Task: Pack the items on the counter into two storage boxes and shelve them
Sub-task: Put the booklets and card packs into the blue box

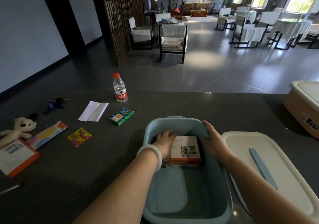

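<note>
A blue storage box (172,198) stands open on the dark counter in front of me. Inside it lies an orange-and-white carton (187,149) with QR codes on top. My left hand (165,144) reaches into the box and grips the carton's left side. My right hand (213,137) rests with straight fingers on the box's right rim. The box's white lid (241,156) with a blue handle lies to the right. A second, cream box (303,109) with its lid on stands at the far right.
On the counter's left lie a water bottle (120,88), a green carton (121,116), folded white paper (93,110), a yellow battery pack (79,136), a colourful packet (47,134), a plush bear (19,128), another orange carton (16,156) and keys (57,103). Chairs stand beyond.
</note>
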